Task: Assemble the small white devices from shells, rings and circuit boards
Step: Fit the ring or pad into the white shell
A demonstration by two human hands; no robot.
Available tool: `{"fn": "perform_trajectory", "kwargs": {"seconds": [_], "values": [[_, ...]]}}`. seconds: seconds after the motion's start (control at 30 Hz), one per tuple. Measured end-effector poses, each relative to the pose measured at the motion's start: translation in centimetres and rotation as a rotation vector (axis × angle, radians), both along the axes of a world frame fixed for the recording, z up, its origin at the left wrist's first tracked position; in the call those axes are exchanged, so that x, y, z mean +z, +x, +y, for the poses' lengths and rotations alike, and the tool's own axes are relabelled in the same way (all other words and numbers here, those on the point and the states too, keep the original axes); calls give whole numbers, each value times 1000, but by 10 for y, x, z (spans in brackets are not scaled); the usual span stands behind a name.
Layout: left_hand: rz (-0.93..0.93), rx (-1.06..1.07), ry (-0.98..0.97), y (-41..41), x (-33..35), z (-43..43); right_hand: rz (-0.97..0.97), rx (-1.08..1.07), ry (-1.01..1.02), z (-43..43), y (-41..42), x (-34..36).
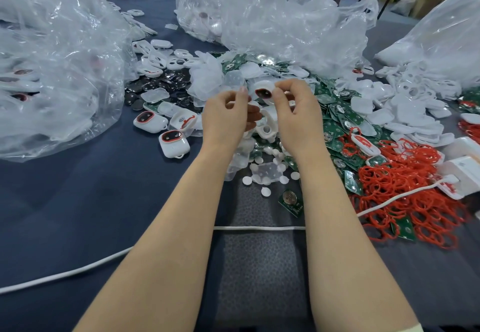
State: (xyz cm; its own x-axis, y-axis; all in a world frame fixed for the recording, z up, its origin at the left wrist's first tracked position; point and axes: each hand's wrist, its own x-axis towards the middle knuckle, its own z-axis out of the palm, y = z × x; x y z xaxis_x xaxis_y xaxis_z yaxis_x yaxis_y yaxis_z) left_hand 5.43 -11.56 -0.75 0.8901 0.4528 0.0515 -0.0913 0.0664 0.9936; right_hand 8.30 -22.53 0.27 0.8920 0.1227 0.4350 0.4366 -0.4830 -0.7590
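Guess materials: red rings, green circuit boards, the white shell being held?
The red rings look like matte silicone or rubber: limp, tangled. The green circuit boards: glossy laminate with shiny metal discs. The white shell: smooth moulded plastic, faint sheen.

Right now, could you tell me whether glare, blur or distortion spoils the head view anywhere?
Head view: glare streaks the clear plastic bags; the wide lens stretches the forearms near the bottom edge; the white shell in the right hand looks slightly soft.
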Motion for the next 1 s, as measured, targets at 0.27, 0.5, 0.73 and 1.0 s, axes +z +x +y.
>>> {"fn": "perform_trajectory", "kwargs": {"seconds": [0.27,0.5,0.73,1.0], "values": [[19,-201,-145,-1,5,-6,-90,-15,-162,6,-5,0],[59,-216,-312,1,5,2,-24,68,-296,10,-11,6],[133,-127,-141,4,5,9,281,166,-182,-18,-21,36],[107,-19,-17,3,3,10,488,161,-801,-2,-28,20]]}}
